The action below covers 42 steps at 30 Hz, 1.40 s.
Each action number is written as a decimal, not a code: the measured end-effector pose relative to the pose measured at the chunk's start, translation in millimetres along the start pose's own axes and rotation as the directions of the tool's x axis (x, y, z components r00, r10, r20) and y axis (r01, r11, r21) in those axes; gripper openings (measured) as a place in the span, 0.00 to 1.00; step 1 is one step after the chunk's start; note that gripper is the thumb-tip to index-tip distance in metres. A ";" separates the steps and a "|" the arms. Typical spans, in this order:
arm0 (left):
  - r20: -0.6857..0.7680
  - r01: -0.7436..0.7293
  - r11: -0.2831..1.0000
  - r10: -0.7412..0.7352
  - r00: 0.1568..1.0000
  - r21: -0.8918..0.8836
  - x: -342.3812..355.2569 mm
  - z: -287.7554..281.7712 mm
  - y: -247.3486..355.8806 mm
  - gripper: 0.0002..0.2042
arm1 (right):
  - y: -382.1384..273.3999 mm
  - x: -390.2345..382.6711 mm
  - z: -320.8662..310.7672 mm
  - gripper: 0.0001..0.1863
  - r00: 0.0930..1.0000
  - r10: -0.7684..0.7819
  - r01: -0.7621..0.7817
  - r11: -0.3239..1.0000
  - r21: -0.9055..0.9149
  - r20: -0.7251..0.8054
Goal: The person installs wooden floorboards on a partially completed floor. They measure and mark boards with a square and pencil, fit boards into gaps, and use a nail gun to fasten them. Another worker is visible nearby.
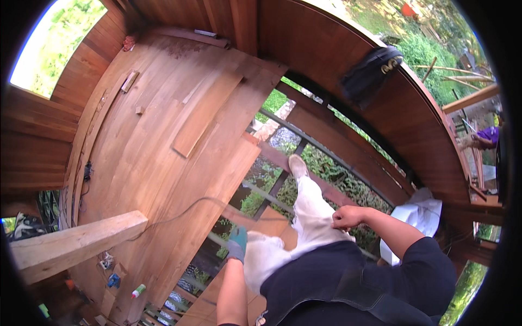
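Observation:
My left hand (237,243), in a grey-green work glove, is beside my left thigh; how its fingers are set is not clear. A thin cable (204,199) loops across the boards just beyond it. My bare right hand (348,217) is closed against the right leg of my white trousers (312,217); anything inside the fingers is hidden. My right shoe (297,165) stands forward on a narrow beam (274,156) over open floor framing. A loose wooden plank (209,114) lies on the laid floorboards (163,130) ahead.
Gaps between metal joists (304,138) show plants and water below. A thick timber beam (81,242) juts in at left. Near it lies a glue bottle (138,291). A dark jacket (372,73) hangs on the right wall, with a white sack (416,217) nearby. Another person's purple sleeve (488,136) shows outside.

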<state>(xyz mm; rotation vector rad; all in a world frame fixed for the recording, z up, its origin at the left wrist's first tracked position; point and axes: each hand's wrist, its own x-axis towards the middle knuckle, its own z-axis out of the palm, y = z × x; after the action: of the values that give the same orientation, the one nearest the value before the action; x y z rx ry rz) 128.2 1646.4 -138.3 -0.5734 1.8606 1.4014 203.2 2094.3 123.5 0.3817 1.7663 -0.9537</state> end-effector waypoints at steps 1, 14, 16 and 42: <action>-0.026 -0.022 1.000 0.022 0.999 0.017 25.0 27.9 -2.2 0.12 | 22.1 45.2 -26.0 0.18 1.000 0.011 -0.011 1.000 -0.003 -0.015; -0.172 0.015 0.390 0.371 0.912 0.921 381.8 164.2 9.8 0.51 | 265.4 541.4 -377.3 0.51 0.506 -0.127 -0.403 0.840 -0.364 -0.853; -0.230 0.139 0.287 0.315 0.921 0.948 395.9 155.9 10.0 0.53 | 267.4 572.8 -398.0 0.57 0.404 -0.148 -0.445 0.830 -0.335 -0.903; -0.172 0.117 0.463 0.079 0.982 0.878 417.5 121.4 52.4 0.58 | 285.6 607.0 -416.0 0.52 0.245 -0.394 -0.278 0.847 -0.454 -0.886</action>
<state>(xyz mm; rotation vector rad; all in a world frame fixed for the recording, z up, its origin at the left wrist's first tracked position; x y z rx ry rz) -141.2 1808.2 -443.3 -0.1570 2.3911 0.1634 -123.8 2478.6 -483.4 0.6112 3.1580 -0.0491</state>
